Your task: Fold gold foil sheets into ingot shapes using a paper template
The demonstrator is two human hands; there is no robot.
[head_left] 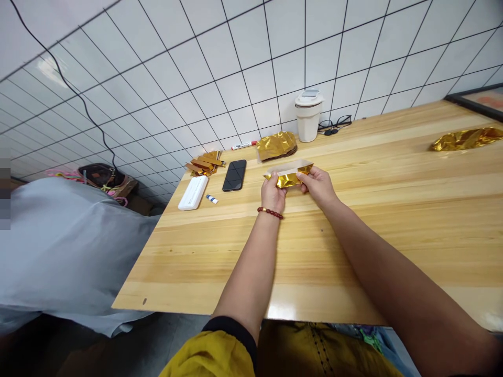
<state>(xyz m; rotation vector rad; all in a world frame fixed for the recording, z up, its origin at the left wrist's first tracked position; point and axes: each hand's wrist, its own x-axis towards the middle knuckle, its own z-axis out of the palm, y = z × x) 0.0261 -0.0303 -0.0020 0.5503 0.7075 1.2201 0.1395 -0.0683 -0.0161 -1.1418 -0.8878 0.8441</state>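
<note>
Between my two hands is a sheet of gold foil paper (288, 179), partly folded, its pale side showing along the top and shiny gold along the lower edge. My left hand (274, 192), with a dark red bead bracelet at the wrist, pinches its left end. At the other end, the thumb and fingers of my right hand (317, 184) are closed on the paper. A stack of gold foil paper (276, 145) lies just beyond my hands. Far to the right rests a folded gold foil piece (467, 140).
A black phone (234, 175), a white box (193, 192), a small blue-and-white tube (211, 199) and gold strips (206, 163) lie left on the wooden table (188, 262). Along the tiled wall are a marker (244, 145), a white cup (308, 118) and glasses (335, 124).
</note>
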